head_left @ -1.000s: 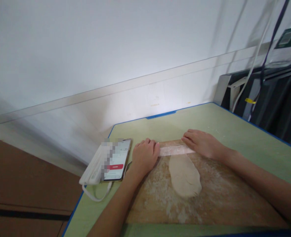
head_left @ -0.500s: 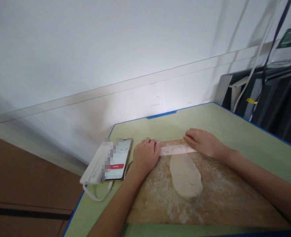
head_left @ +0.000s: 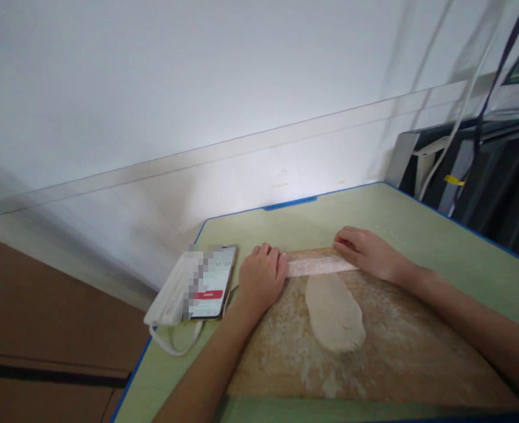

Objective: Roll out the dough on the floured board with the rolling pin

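A pale, flour-dusted rolling pin [head_left: 314, 267] lies crosswise near the far edge of a floury wooden board [head_left: 400, 352]. My left hand [head_left: 263, 273] is closed around its left end, and my right hand [head_left: 365, 252] is closed over its right end. Both ends of the pin are hidden under the fingers. From beneath the pin a flat oval of dough [head_left: 336, 317] stretches toward me, its far end touching or under the pin. Light creases mark the dough's near part.
Left of the board, a phone [head_left: 213, 282] rests beside a white power bank [head_left: 168, 296] with a looped white cable [head_left: 175, 349]. The board sits on a light green table [head_left: 294, 226] with blue edging, against a white wall. Dark panels [head_left: 501, 176] and hanging cords stand at right.
The view has shifted very slightly, moving everything a little to the right. Both hands stay on the rolling pin at the dough's far end, with hardly any other movement.
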`<state>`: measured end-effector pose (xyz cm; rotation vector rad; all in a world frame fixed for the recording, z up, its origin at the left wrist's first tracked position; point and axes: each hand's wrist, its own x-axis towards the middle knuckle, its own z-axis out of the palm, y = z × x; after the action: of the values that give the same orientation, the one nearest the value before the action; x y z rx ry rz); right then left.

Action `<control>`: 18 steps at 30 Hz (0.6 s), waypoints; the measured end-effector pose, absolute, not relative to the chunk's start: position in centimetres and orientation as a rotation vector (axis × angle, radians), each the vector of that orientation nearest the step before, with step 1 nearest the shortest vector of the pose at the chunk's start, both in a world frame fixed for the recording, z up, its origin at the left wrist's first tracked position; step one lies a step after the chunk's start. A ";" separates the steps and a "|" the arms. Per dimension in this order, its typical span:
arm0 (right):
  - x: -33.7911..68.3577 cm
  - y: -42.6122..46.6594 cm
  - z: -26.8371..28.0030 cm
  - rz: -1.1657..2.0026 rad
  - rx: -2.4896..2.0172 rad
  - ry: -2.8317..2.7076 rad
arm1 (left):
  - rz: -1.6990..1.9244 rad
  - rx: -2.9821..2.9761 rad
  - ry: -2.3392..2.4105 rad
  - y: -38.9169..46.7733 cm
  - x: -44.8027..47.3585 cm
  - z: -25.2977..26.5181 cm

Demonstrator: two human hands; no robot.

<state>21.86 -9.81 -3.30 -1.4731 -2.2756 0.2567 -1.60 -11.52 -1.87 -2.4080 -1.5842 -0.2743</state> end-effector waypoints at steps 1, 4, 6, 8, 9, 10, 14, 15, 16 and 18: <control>21.9 -9.8 -3.3 0.262 -1.470 -2.280 | -0.272 -2.412 -1.583 -11.6 -1.6 -1.9; 21.9 -9.7 -3.3 0.273 -1.473 -2.282 | -0.263 -2.422 -1.582 -11.7 -1.6 -1.8; 21.9 -9.7 -3.3 0.284 -1.480 -2.274 | -0.258 -2.427 -1.581 -11.7 -1.6 -1.8; 21.9 -9.8 -3.3 0.294 -1.475 -2.267 | -0.255 -2.430 -1.582 -11.8 -1.6 -1.8; 21.9 -9.8 -3.3 0.298 -1.470 -2.266 | -0.253 -2.431 -1.583 -11.8 -1.6 -1.8; 21.8 -9.9 -3.3 0.300 -1.468 -2.263 | -0.251 -2.431 -1.585 -11.8 -1.6 -1.7; 21.7 -10.0 -3.2 0.290 -1.485 -2.248 | -0.248 -2.436 -1.589 -11.9 -1.6 -1.6; 21.7 -10.0 -3.2 0.289 -1.489 -2.251 | -0.248 -2.438 -1.588 -11.9 -1.6 -1.6; 21.7 -10.0 -3.1 0.290 -1.491 -2.256 | -0.248 -2.440 -1.588 -11.9 -1.6 -1.6; 21.7 -10.0 -3.1 0.297 -1.497 -2.266 | -0.250 -2.443 -1.590 -11.9 -1.6 -1.6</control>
<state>21.74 -10.00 -3.11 -1.4968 -2.2664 0.2971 -1.62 -11.89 -1.61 -2.4431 -1.5897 -0.2495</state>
